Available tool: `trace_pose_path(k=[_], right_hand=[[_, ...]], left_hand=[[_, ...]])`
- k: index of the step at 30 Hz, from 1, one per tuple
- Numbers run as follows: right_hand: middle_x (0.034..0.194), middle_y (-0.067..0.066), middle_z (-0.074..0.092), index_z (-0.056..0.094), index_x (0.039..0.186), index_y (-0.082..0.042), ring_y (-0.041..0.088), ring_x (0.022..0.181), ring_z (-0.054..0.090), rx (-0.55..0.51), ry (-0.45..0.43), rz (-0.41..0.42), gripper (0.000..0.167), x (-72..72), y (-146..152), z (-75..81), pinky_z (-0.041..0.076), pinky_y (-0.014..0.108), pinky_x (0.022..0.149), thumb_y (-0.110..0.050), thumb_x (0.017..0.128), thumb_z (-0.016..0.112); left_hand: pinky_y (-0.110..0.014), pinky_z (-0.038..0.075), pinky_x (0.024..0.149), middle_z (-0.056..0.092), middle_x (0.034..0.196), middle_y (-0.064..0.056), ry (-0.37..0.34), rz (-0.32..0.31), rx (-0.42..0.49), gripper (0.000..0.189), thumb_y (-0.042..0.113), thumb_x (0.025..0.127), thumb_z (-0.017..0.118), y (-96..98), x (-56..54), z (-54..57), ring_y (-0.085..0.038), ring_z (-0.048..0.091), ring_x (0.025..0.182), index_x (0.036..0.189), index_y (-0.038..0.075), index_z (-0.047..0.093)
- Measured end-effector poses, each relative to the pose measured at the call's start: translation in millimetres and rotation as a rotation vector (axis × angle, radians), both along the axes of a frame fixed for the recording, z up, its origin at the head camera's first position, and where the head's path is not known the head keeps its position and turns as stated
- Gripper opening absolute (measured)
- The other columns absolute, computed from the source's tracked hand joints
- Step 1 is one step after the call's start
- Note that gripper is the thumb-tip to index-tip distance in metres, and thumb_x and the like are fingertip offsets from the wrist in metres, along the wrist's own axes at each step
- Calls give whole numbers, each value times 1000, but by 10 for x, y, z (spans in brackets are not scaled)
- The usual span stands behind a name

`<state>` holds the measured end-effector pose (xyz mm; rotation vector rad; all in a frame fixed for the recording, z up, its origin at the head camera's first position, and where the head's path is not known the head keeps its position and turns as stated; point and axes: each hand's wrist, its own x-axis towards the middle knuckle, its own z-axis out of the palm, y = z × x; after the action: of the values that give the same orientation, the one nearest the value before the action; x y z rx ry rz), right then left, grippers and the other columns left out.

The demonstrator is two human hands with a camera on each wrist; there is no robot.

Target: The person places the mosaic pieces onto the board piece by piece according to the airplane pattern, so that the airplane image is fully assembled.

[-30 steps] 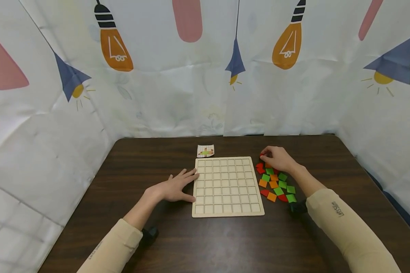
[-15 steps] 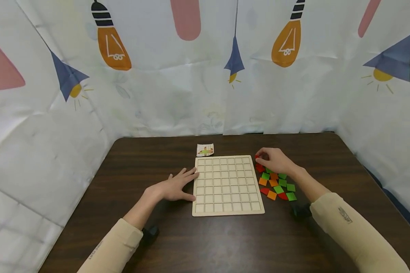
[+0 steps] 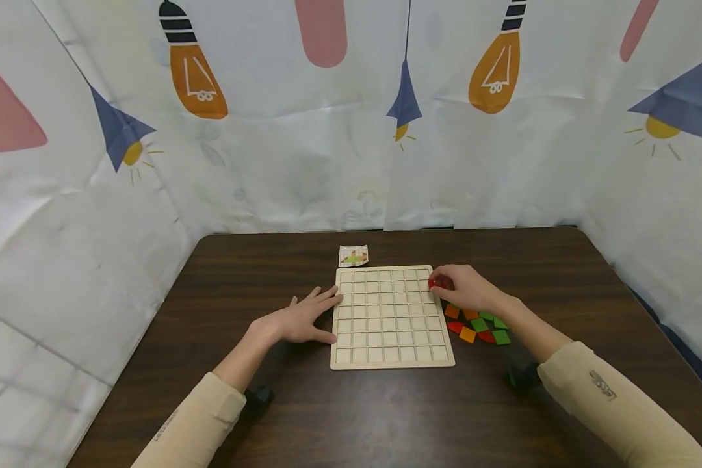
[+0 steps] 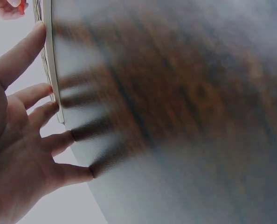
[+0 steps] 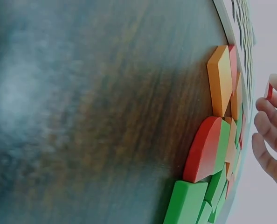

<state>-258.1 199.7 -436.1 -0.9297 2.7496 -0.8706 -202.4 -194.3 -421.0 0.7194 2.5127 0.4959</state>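
My left hand (image 3: pixel 298 323) lies with straight, spread fingers at the left edge of a pale wooden grid board (image 3: pixel 390 319). In the left wrist view, the thumb and nearer fingertips meet the board's side (image 4: pixel 50 56), while two fingertips reach the table beyond its corner. Between thumb and fingers, my right hand (image 3: pixel 468 288) pinches a small red tile (image 3: pixel 433 283) over the board's upper right edge. That red tile (image 5: pixel 269 91) is seen edge-on in the right wrist view, raised above the other pieces. The board's squares hold no tiles.
Loose tiles lie right of the board, partly hidden under my right hand: an orange tile (image 3: pixel 467 335), a green tile (image 3: pixel 501 337), a rounded red tile (image 5: pixel 201 151) and several more. A small pattern card (image 3: pixel 353 256) sits behind the board on the dark wooden table (image 3: pixel 363 416).
My right hand has moved left and nearer to me with the red tile, from above the far end of the pile to the board's right edge. The left hand stays put.
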Motion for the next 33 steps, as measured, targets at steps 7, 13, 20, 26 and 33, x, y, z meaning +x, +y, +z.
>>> trace_pose_path(k=[7, 13, 20, 26, 33], right_hand=[[88, -4, 63, 70, 116, -3, 13, 74, 55, 15, 10, 13, 21, 39, -30, -2, 50, 32, 67, -16, 99, 71], [83, -6, 61, 70, 117, -4, 12, 69, 53, 6, 2, 35, 22, 55, -55, -28, 49, 31, 66, -19, 100, 71], [83, -7, 61, 71, 115, -5, 10, 68, 52, 23, 35, 40, 20, 50, -64, -49, 48, 29, 63, -17, 99, 72], [86, -7, 61, 72, 114, -6, 9, 69, 53, 36, 50, 38, 20, 58, -84, -37, 50, 30, 65, -17, 98, 74], [89, -6, 61, 73, 110, -6, 9, 72, 52, 59, 71, 57, 17, 79, -125, -58, 50, 29, 67, -15, 96, 75]], left_hand=[[-78, 3, 111, 6, 172, -10, -1, 5, 10, 90, 44, 96, 72, 9, -1, 14, -43, 0, 155, 165, 13, 23], [-78, 3, 111, 6, 172, -9, -6, 8, 7, 90, 44, 96, 72, 11, 3, 2, -42, 0, 155, 166, 14, 23], [-77, 3, 112, 6, 172, -8, -2, 11, -5, 91, 46, 96, 72, 31, 0, 13, -41, 0, 155, 166, 16, 23], [-77, 4, 112, 7, 172, -8, 4, 22, -6, 91, 46, 95, 73, 24, -3, -2, -41, 1, 155, 166, 15, 24], [-77, 3, 112, 6, 172, -7, 5, 25, -5, 91, 46, 95, 73, 1, 5, -11, -40, 0, 155, 166, 16, 23]])
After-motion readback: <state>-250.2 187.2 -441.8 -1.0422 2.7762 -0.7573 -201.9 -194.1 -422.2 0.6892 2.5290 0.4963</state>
